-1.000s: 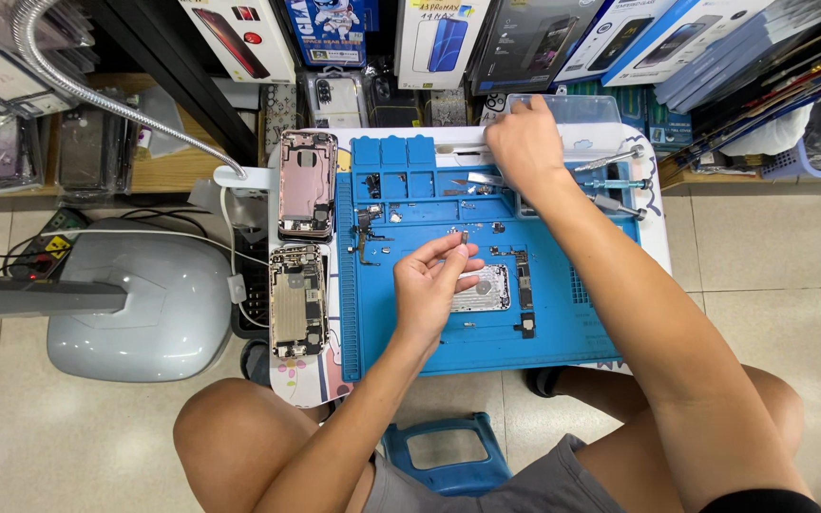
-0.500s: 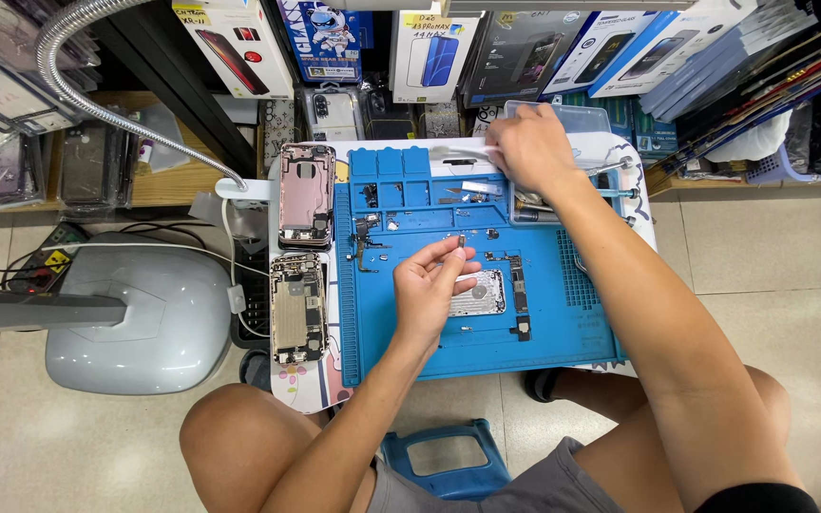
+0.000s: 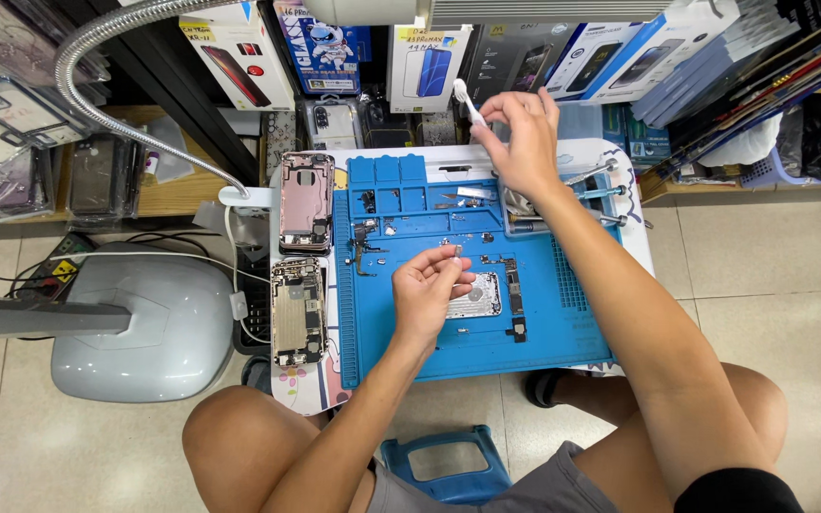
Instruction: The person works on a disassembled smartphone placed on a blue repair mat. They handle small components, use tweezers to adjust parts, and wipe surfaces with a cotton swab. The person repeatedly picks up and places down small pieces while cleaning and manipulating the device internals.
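My left hand (image 3: 432, 288) hovers over the blue repair mat (image 3: 544, 323), pinching a tiny metal part (image 3: 457, 249) between fingertips, just above a silver shield plate (image 3: 479, 296) lying on the mat. My right hand (image 3: 519, 138) is raised over the far edge of the small table, holding a white cotton swab (image 3: 466, 102) that points up and left. Two opened phone bodies lie left of the mat: a pink rear housing (image 3: 307, 200) and a chassis with exposed parts (image 3: 296, 312).
Tweezers and screwdrivers (image 3: 601, 185) lie at the mat's far right. A gooseneck lamp arm (image 3: 97, 104) curves over a grey base (image 3: 135, 328) at left. Boxed phone accessories (image 3: 420, 57) line the shelf behind. A blue stool (image 3: 444, 465) sits between my knees.
My right hand has lifted off the tool area at the table's far right, now holding a cotton swab up. My left hand stays over the mat, pinching the small part.
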